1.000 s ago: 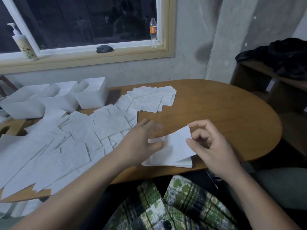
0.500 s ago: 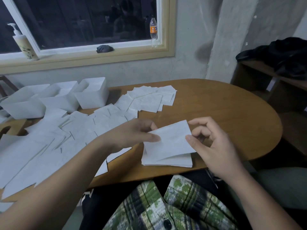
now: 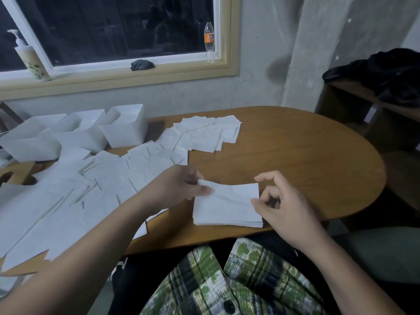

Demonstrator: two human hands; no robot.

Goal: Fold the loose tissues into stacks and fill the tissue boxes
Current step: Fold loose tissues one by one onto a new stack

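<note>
Left hand (image 3: 179,187) pinching left edge of tissue (image 3: 229,196) atop stack (image 3: 227,218), lower centre, near table (image 3: 295,155) edge, right hand (image 3: 286,208) half-curled, thumb at tissue's right edge, grip unclear, loose tissues (image 3: 91,189) left, boxes (image 3: 125,130) upper left

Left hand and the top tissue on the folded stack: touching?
Touching. The head view shows the left hand pinching the top tissue's left edge between thumb and fingers.

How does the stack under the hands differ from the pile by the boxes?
The stack is squared at the near edge; the pile is fanned out, farther back. The left hand and right hand hold the stack's top tissue; nothing touches the pile. Both are white tissues.
</note>
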